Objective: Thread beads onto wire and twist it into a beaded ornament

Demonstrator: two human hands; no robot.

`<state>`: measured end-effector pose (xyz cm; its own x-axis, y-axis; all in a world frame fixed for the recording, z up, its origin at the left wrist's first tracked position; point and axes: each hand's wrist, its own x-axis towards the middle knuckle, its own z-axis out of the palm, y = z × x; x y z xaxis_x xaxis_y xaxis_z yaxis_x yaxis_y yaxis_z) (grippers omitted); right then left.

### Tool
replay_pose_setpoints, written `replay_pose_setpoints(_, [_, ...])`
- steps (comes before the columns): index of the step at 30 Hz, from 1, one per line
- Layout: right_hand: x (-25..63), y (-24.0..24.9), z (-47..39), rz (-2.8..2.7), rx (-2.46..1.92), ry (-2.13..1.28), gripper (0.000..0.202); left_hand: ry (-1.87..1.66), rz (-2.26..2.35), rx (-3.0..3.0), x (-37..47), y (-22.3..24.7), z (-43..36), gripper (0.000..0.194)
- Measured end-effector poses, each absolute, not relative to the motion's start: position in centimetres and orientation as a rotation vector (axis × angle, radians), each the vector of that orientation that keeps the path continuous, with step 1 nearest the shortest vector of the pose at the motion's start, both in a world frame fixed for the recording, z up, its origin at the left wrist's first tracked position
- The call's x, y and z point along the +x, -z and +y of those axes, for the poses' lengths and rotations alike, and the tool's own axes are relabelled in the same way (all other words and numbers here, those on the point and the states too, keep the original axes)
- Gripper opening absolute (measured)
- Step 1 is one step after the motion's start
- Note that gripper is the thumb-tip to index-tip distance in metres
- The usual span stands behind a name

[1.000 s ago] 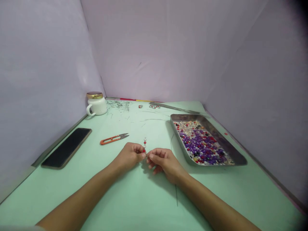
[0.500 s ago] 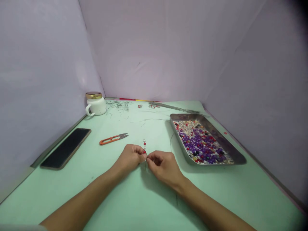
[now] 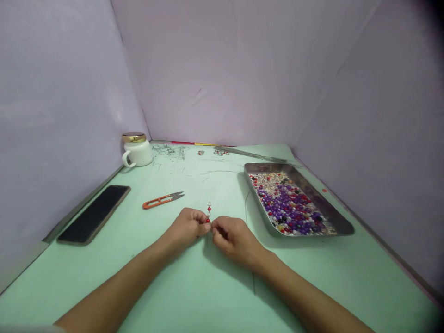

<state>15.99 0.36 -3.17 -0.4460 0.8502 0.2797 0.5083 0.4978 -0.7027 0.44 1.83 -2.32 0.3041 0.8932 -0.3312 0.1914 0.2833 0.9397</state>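
Note:
Near the middle of the green table (image 3: 180, 282), my left hand (image 3: 190, 224) pinches a short strand of red and white beads (image 3: 209, 209), which sticks up above its fingertips. My right hand (image 3: 231, 236) meets it from the right, thumb and forefinger pressed together at the strand's lower end. What lies between the right fingertips is too small to make out. A thin wire end hangs faintly below the left fingertips.
Orange thread snips (image 3: 161, 200) and a dark phone (image 3: 94, 214) lie to the left, a white lidded mug (image 3: 140, 153) behind them. On the right is a metal tray (image 3: 333, 215) of mixed beads. Wires (image 3: 253, 154) and small beaded pieces (image 3: 222, 152) lie at the back.
Both hands stay together at the strand. The beads have tilted slightly, and the fingers of my right hand have curled in a little.

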Motion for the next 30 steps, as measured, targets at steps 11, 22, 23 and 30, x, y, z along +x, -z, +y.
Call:
replay_pose_setpoints(11, [15.45,3.71,0.87,-1.535,-1.116,-1.537,0.015,-0.765,1.165,1.140,0.56,2.27,1.72,0.014])
replay_pose_setpoints(22, [15.22,3.49,0.66,-1.460,-1.199,-1.536,0.012,-0.760,1.187,1.152,0.88,2.04,1.61,0.013])
replay_pose_setpoints(23, [15.21,3.50,0.68,-1.439,-1.195,-1.559,0.014,-0.776,1.180,1.152,0.86,2.09,1.60,0.014])
replay_pose_setpoints(30, [15.11,3.63,1.00,-1.418,-1.208,-1.591,0.013,-0.731,1.233,1.142,0.93,2.22,1.49,0.016])
